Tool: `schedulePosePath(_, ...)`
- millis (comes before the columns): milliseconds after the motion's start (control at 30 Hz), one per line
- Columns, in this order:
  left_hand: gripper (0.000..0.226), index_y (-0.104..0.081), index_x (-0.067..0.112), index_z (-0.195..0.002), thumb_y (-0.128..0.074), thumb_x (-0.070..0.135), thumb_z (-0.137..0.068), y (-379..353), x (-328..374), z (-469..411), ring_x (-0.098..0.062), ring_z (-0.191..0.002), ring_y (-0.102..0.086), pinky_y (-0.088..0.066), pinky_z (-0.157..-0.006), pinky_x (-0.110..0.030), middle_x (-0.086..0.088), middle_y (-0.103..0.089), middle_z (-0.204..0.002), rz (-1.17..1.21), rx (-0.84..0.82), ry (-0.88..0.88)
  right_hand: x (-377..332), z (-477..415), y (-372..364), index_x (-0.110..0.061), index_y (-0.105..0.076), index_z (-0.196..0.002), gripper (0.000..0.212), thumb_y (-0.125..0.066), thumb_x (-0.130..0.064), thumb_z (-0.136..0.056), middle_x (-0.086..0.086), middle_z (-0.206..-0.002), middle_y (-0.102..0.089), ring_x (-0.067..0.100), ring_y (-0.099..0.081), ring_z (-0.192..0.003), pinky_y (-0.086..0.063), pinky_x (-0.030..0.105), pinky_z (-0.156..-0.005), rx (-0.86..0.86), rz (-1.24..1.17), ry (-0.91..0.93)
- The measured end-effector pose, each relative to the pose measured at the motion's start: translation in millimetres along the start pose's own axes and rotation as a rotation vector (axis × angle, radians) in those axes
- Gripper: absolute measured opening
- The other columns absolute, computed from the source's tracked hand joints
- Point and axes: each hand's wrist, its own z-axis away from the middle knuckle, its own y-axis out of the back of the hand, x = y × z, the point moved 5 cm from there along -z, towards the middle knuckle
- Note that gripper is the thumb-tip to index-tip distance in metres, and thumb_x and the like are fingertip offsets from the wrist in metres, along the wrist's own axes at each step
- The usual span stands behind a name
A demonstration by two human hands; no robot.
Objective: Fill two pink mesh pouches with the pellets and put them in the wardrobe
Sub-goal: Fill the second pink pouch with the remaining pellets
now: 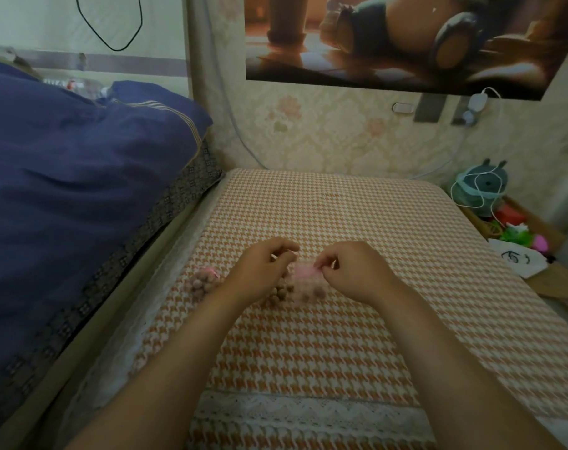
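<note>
A pink mesh pouch (pixel 308 280) lies on the orange houndstooth cloth (pixel 308 352), with a few pellets showing through it. My right hand (pixel 351 271) pinches its top edge. My left hand (pixel 263 271) hovers just left of it with fingers curled; whether it holds a pellet or the pouch's edge is not visible. A small heap of brown pellets (pixel 281 293) lies under and below my left hand. A second pink mesh pouch (pixel 204 282), full of pellets and drawn together at the top, rests further left on the cloth.
A blue duvet (pixel 74 190) covers a bed along the left. To the right of the table are a plush toy (pixel 481 190) with a white cable, a box of colourful items (pixel 516 235) and a white bag (pixel 516 259). The wall stands behind.
</note>
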Motion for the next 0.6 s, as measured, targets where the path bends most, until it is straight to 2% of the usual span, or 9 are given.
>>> schedulePosePath(67, 0.019, -0.068, 0.029, -0.110, -0.057, 0.022, -0.096, 0.4, -8.0, -3.1, -0.013, -0.081, -0.066, -0.056, -0.069, -0.031, 0.010, -0.069, -0.098, -0.196, 0.005, -0.012, 8.7, 1.1, 1.6, -0.033, -0.078, -0.097, 0.021, -0.062, -0.023, -0.089, -0.018, -0.096, -0.071, 0.002, -0.058, -0.082, -0.050, 0.026, -0.077, 0.002, 0.003, -0.020)
schedulePosePath(167, 0.022, -0.071, 0.027, -0.113, -0.059, 0.021, -0.095, -3.9, -17.5, -5.1, -0.010, -0.095, -0.062, -0.050, -0.081, -0.026, 0.012, -0.067, -0.107, -0.469, -0.052, -0.021, 20.0, 2.3, 1.7, -0.032, -0.078, -0.098, 0.021, -0.063, -0.022, -0.089, -0.016, -0.101, -0.073, 0.003, -0.060, -0.083, -0.052, 0.027, -0.078, -0.002, -0.003, -0.041)
schedulePosePath(267, 0.023, -0.072, 0.029, -0.112, -0.063, 0.029, -0.092, -14.9, -19.9, -9.3, -0.011, -0.100, -0.063, -0.051, -0.085, -0.026, 0.010, -0.070, -0.112, -0.564, -0.105, -0.061, 26.0, 1.5, -1.7, -0.033, -0.078, -0.099, 0.020, -0.063, -0.023, -0.090, -0.014, -0.102, -0.074, 0.004, -0.062, -0.085, -0.055, 0.031, -0.083, -0.018, -0.015, -0.049)
schedulePosePath(433, 0.019, -0.075, 0.030, -0.101, -0.062, 0.032, -0.086, -33.1, -24.6, -15.0, -0.016, -0.097, -0.065, -0.053, -0.079, -0.030, 0.008, -0.073, -0.099, -0.719, -0.175, -0.091, 27.3, -1.6, -5.2, -0.035, -0.077, -0.096, 0.019, -0.061, -0.025, -0.090, -0.016, -0.100, -0.073, 0.005, -0.063, -0.086, -0.055, 0.032, -0.082, -0.025, -0.021, -0.057)
schedulePosePath(533, 0.021, -0.074, 0.031, -0.104, -0.062, 0.033, -0.087, -34.5, -27.1, -17.5, -0.017, -0.098, -0.065, -0.052, -0.083, -0.029, 0.007, -0.073, -0.102, -0.750, -0.168, -0.069, 27.4, -2.7, -5.7, -0.034, -0.077, -0.097, 0.020, -0.060, -0.024, -0.091, -0.014, -0.101, -0.073, 0.007, -0.064, -0.087, -0.056, 0.033, -0.083, -0.033, -0.028, -0.055)
schedulePosePath(600, 0.022, -0.073, 0.031, -0.106, -0.063, 0.036, -0.087, -30.9, -28.1, -19.1, -0.015, -0.094, -0.065, -0.052, -0.082, -0.028, 0.009, -0.072, -0.100, -0.687, -0.132, -0.041, 27.8, -3.0, -5.2, -0.034, -0.077, -0.098, 0.021, -0.060, -0.024, -0.091, -0.014, -0.102, -0.073, 0.007, -0.064, -0.089, -0.055, 0.032, -0.084, -0.032, -0.027, -0.054)
